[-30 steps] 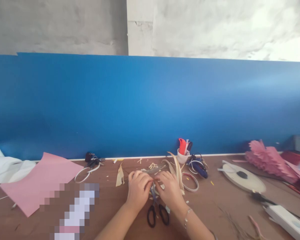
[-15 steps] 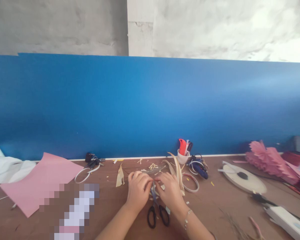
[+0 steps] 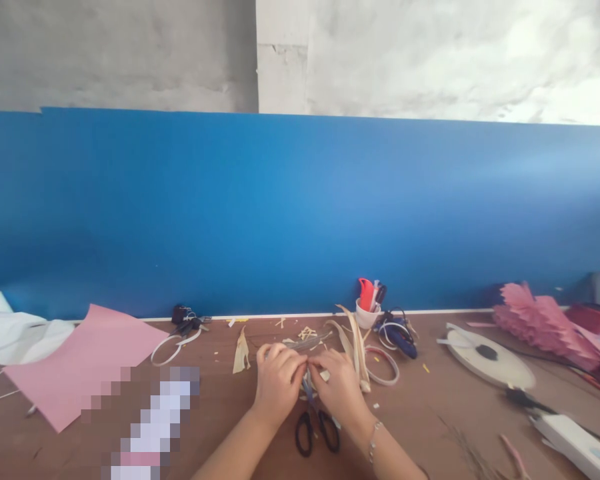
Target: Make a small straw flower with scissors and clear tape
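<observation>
My left hand [image 3: 279, 381] and my right hand [image 3: 339, 381] meet fingertip to fingertip above the table. Both are closed in a pinch; whatever lies between the fingers is too small or hidden to name. Under them are black-handled scissors [image 3: 304, 435] on the tabletop, handles toward me, blades partly covered by my hands. Dry, pale husk-like strips [image 3: 359, 347] lie just beyond my right hand. A smaller pale husk piece [image 3: 241, 352] rests left of my left hand. Thin grey-brown stems [image 3: 307, 342] and pale scraps [image 3: 307, 331] are scattered behind my fingers.
A white cup [image 3: 367, 316] of pens and a tape roll [image 3: 384, 367] stand beyond my right hand. Pink paper [image 3: 87, 360] lies left. On the right are a round cream disc [image 3: 510, 367], a white power strip [image 3: 573, 443] and pleated pink paper [image 3: 545, 320]. A blue partition [image 3: 280, 213] rises behind.
The view has shifted very slightly. My hands stay pinched together in nearly the same place, with the right fingers bent a little differently.
</observation>
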`<state>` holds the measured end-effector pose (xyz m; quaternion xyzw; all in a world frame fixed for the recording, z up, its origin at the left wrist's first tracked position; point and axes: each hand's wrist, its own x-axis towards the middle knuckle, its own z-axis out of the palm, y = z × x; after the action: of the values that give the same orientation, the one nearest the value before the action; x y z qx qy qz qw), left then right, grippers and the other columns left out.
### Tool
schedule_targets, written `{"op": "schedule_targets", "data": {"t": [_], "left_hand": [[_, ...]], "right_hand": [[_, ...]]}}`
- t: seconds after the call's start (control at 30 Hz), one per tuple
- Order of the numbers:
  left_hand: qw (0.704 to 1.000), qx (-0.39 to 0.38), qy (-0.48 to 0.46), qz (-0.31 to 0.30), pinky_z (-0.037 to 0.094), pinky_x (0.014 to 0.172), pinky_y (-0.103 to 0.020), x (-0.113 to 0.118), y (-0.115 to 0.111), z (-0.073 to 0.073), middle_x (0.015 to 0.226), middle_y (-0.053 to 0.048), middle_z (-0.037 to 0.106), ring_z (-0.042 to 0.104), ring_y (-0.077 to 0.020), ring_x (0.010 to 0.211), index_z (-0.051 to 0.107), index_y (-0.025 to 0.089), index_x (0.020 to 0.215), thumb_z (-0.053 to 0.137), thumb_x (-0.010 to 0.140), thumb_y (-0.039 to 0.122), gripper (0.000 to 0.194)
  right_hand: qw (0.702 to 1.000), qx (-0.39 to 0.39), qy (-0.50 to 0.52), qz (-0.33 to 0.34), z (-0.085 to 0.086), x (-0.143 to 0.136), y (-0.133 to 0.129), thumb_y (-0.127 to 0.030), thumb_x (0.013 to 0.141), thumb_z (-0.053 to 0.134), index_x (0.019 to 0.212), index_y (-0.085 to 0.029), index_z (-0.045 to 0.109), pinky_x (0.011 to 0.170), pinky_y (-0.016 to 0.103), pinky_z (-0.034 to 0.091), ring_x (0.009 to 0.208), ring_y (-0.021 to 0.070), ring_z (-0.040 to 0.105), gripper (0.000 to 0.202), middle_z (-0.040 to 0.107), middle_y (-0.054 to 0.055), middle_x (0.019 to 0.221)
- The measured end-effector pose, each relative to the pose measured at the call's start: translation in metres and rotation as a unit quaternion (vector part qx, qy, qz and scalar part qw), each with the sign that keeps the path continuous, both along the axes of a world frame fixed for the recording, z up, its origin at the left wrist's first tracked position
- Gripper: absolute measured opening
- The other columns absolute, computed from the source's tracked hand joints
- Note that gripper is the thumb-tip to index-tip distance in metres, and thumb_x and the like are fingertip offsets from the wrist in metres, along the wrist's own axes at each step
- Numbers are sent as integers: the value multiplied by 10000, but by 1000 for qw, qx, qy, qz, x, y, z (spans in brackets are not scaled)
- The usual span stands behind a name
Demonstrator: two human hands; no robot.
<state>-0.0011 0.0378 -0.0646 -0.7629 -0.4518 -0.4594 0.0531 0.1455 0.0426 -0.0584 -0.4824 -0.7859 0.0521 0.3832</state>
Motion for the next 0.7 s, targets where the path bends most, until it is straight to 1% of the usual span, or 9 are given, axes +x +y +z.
{"op": "schedule_targets", "data": {"t": [0.1, 0.23, 0.37, 0.5, 0.7], "left_hand": [[1000, 4, -2, 0, 284, 816, -399, 1, -1, 1, 734, 7, 692, 557, -182, 778, 646, 219, 791, 529, 837, 160, 139], [1000, -8, -10, 8, 288, 809, -393, 2, -1, 1, 717, 12, 685, 558, -179, 771, 634, 215, 752, 539, 816, 145, 134], [1000, -20, -14, 10, 288, 807, -391, 2, -1, 1, 710, 19, 684, 564, -178, 769, 633, 218, 748, 551, 802, 139, 126], [1000, -18, -5, 8, 294, 808, -387, 1, 0, 1, 702, 15, 686, 570, -173, 758, 643, 226, 756, 531, 828, 167, 146], [1000, -16, -4, 16, 296, 808, -381, -1, 2, 0, 717, 16, 688, 567, -170, 764, 649, 230, 778, 525, 840, 167, 152]], "right_hand": [[1000, -5, 10, -9, 1, 0, -1, -150, 803, 521, 709, -203, 664, 674, 295, 350, 680, 185, 577, 179, 661, 15, 666], [1000, -2, 19, -12, 4, 0, -1, -154, 795, 514, 685, -199, 656, 666, 292, 357, 659, 178, 575, 185, 660, 15, 651], [999, -11, 29, -9, 6, 1, -2, -159, 790, 504, 683, -201, 659, 658, 290, 370, 655, 180, 579, 193, 663, 19, 651], [999, -31, 44, -6, 6, 1, -1, -158, 789, 497, 685, -203, 665, 636, 283, 382, 642, 176, 585, 203, 671, 17, 651], [999, -16, 51, -10, 3, 4, 3, -160, 791, 482, 709, -197, 658, 662, 311, 405, 657, 189, 595, 198, 676, 31, 675]]}}
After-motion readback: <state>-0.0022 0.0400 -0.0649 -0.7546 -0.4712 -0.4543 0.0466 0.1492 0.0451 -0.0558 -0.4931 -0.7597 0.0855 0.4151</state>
